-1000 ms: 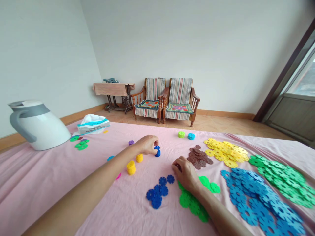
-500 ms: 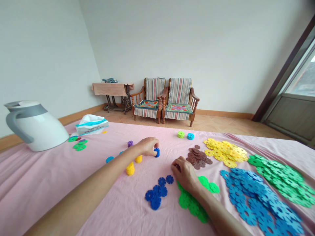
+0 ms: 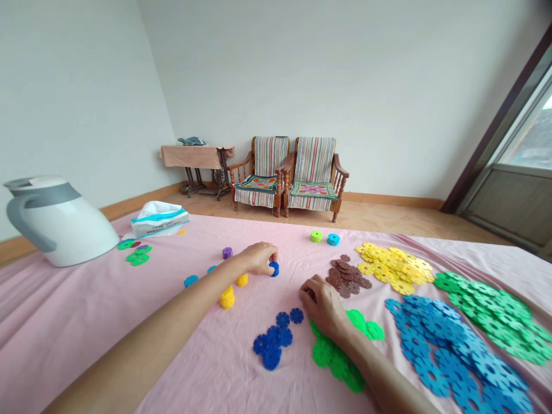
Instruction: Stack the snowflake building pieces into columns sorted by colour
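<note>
My left hand (image 3: 260, 259) reaches over the pink cloth with thumb and fingers closed on a short stack of dark blue flower-shaped discs (image 3: 275, 269), which stands on the cloth. My right hand (image 3: 321, 300) rests to the right of it, fingers curled inward; what they hold, if anything, is hidden. Brown discs (image 3: 346, 278) lie just beyond the right hand, and bright green discs (image 3: 340, 362) lie under its wrist. Loose dark blue discs (image 3: 272, 344) lie between my forearms. Beside my left forearm stand yellow stacks (image 3: 226, 298) and a purple stack (image 3: 227, 253).
Piles of yellow (image 3: 394, 267), green (image 3: 495, 316) and blue discs (image 3: 457, 351) spread at the right. Lime (image 3: 316, 236) and light blue stacks (image 3: 333, 240) stand near the far edge. A white jug (image 3: 64, 224) and a tissue pack (image 3: 160, 221) stand at the left.
Almost nothing differs. Both hands keep their places, and the whole view has shifted very slightly.
</note>
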The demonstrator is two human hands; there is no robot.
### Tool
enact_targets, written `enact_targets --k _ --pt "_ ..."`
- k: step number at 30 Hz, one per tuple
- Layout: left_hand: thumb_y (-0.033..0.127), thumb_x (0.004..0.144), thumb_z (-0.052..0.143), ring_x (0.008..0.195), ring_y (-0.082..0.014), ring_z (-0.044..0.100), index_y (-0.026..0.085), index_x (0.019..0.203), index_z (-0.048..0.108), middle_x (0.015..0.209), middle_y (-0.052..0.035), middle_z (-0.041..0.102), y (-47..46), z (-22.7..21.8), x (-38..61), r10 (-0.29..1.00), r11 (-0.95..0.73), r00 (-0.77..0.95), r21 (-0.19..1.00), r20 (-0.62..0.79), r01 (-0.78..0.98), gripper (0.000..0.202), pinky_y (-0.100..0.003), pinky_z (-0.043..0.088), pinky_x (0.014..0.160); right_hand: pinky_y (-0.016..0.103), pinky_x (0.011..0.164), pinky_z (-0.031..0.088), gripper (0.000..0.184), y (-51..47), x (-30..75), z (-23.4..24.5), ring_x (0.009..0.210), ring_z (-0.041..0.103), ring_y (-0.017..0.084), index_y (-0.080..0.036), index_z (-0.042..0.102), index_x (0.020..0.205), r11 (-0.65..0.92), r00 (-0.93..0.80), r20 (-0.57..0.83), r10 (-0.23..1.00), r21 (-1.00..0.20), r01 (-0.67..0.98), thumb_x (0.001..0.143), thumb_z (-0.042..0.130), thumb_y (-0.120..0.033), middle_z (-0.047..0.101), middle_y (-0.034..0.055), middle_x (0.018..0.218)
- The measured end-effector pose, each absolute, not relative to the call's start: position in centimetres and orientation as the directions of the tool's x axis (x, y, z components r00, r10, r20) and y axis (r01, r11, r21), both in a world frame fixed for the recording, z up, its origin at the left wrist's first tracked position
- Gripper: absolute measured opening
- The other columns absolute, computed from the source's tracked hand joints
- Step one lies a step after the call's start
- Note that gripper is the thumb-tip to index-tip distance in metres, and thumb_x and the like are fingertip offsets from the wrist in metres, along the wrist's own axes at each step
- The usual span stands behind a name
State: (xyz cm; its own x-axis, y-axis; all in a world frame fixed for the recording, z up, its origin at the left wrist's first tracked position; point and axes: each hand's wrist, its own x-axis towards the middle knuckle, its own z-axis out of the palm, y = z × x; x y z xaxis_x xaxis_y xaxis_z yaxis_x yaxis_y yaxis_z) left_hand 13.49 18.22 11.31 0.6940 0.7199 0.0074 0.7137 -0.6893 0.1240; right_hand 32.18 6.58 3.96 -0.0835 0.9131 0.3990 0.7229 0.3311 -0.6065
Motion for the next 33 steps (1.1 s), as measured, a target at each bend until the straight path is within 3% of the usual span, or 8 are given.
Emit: enact_targets --k 13,16,21,26,33 --pt "0.022 0.062 0.065 0.075 -0.0165 0.059 0.019 0.079 0.062 0.079 -0.0001 0.065 18.3 10.9 13.3 0.725 -0.683 0.689 0.16 0.025 0.713 0.017 -0.022 0.042 0.063 0.022 0.06 0.036 0.017 6.6 32.2 4.0 0.063 0.051 0.011 -0.016 0.061 0.069 0.332 -0.086 0.397 0.914 -0.609 0.72 0.079 0.048 -0.012 0.054 0.0012 0.07" --pt "0.021 0.061 0.065 0.074 -0.0163 0.058 0.019 0.086 0.061 0.084 -0.0008 0.064 18.2 11.5 13.2 0.727 -0.681 0.684 0.186 0.055 0.708 0.025 -0.023 0.042 0.063 0.022 0.06 0.036 0.017 6.6 32.3 4.0 0.063 0.051 0.011 -0.016 0.061 0.069 0.333 -0.088 0.397 0.914 -0.606 0.722 0.078 0.048 -0.012 0.054 0.0012 0.07" --pt "0.014 0.069 0.054 0.074 -0.0142 0.057 0.017 0.09 0.057 0.088 -0.0018 0.062 16.6 12.6 12.8 0.7 -0.707 0.704 0.246 0.116 0.663 0.022 -0.022 0.042 0.065 0.022 0.06 0.036 0.017 6.6 32.3 3.9 0.063 0.052 0.011 -0.017 0.061 0.069 0.33 -0.083 0.395 0.915 -0.615 0.717 0.079 0.048 -0.012 0.054 0.0012 0.07" --pt "0.005 0.067 0.052 0.07 -0.0119 0.057 0.018 0.082 0.06 0.079 0.0012 0.062 12.4 12.6 12.5 0.611 -0.763 0.791 0.299 0.042 0.573 0.021 -0.02 0.042 0.063 0.022 0.061 0.037 0.016 6.6 32.2 4.1 0.064 0.052 0.011 -0.017 0.061 0.07 0.308 -0.063 0.377 0.924 -0.637 0.706 0.079 0.048 -0.012 0.055 0.0014 0.071" --pt "0.01 0.068 0.061 0.084 -0.0158 0.058 0.022 0.099 0.06 0.094 -0.0005 0.062 8.8 11.5 12.2 0.498 -0.812 0.866 0.325 -0.047 0.485 0.034 -0.022 0.044 0.072 0.022 0.061 0.036 0.016 6.5 32.2 4.0 0.064 0.052 0.011 -0.016 0.06 0.069 0.322 -0.073 0.389 0.918 -0.628 0.708 0.079 0.048 -0.012 0.054 0.0013 0.071"
